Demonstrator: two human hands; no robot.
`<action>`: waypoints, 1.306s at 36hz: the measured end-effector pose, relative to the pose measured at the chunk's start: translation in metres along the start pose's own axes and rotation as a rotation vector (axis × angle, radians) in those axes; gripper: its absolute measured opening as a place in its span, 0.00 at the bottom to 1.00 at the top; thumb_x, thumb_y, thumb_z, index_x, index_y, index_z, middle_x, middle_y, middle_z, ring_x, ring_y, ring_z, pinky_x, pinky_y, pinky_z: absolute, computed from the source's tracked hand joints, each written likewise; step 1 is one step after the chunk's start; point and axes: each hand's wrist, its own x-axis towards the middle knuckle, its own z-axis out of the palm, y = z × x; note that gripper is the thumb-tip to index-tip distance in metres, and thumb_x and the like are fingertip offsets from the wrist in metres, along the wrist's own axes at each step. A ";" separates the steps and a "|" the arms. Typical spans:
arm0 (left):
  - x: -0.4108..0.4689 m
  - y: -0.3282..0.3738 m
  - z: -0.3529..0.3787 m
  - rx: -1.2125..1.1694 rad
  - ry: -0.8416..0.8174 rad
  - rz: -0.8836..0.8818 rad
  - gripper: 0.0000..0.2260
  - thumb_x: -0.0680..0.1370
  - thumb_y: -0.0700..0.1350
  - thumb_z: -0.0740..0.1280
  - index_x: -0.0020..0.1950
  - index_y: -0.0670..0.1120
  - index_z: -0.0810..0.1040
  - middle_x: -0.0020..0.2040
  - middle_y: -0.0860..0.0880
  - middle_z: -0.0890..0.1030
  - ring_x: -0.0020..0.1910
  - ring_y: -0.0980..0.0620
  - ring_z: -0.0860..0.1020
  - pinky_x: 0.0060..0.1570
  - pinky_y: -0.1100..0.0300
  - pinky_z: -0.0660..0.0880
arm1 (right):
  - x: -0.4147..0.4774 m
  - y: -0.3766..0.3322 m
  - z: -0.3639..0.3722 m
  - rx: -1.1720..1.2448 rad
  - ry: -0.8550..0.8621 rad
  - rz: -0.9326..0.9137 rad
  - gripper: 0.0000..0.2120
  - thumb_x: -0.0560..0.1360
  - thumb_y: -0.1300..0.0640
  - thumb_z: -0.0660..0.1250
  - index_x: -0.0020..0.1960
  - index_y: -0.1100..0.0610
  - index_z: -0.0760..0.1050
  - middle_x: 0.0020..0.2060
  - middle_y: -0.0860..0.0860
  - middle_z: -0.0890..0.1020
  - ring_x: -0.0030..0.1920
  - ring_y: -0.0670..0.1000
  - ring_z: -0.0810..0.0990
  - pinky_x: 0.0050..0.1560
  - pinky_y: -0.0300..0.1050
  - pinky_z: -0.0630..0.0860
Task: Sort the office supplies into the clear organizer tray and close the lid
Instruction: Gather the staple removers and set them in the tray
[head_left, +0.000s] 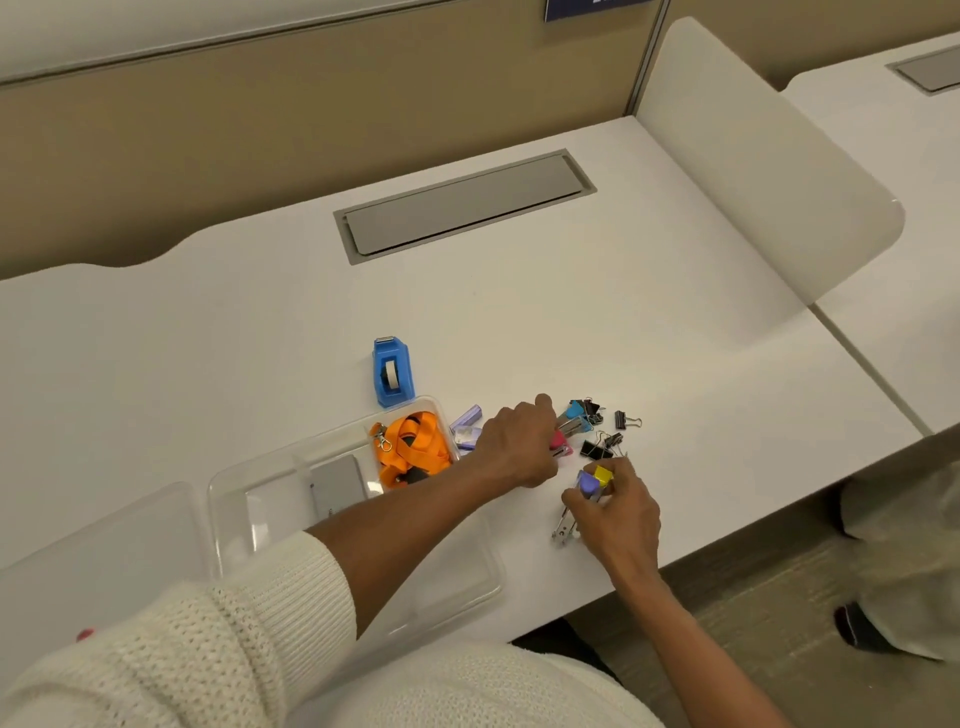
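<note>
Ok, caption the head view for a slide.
Both hands gather staple removers and clips beside the open tray holding a lanyard.

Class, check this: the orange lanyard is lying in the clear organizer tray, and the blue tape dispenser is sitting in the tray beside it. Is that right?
Not quite. The orange lanyard does lie in the clear organizer tray, but the blue tape dispenser stands outside it, on the white desk just beyond the tray's far edge. The head view shows this.

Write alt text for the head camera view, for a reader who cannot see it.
Two bare hands gather small staple removers and binder clips from a white desk: the left hand closes on a pink one, the right hand holds purple and yellow ones. Left of them sits a clear organizer tray holding an orange lanyard, with a blue tape dispenser behind it.
</note>
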 end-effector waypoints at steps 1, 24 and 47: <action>-0.003 -0.001 -0.003 -0.027 0.015 -0.001 0.18 0.74 0.42 0.72 0.59 0.44 0.69 0.52 0.42 0.80 0.47 0.42 0.77 0.37 0.53 0.70 | -0.001 -0.002 -0.004 0.023 -0.002 -0.003 0.22 0.70 0.53 0.78 0.60 0.54 0.76 0.47 0.54 0.82 0.45 0.57 0.81 0.44 0.46 0.73; -0.186 -0.096 -0.024 -0.607 0.314 -0.560 0.16 0.74 0.51 0.77 0.53 0.50 0.73 0.44 0.54 0.80 0.42 0.52 0.80 0.44 0.53 0.79 | -0.062 -0.108 0.024 -0.182 -0.542 -0.496 0.18 0.69 0.48 0.78 0.56 0.44 0.77 0.49 0.45 0.82 0.42 0.50 0.83 0.46 0.49 0.81; -0.229 -0.124 0.008 -0.765 0.395 -0.661 0.17 0.74 0.51 0.78 0.54 0.51 0.73 0.45 0.57 0.81 0.44 0.53 0.82 0.44 0.58 0.79 | -0.085 -0.091 0.087 -0.586 -0.598 -0.581 0.22 0.75 0.59 0.76 0.67 0.52 0.74 0.63 0.52 0.81 0.58 0.55 0.82 0.62 0.48 0.80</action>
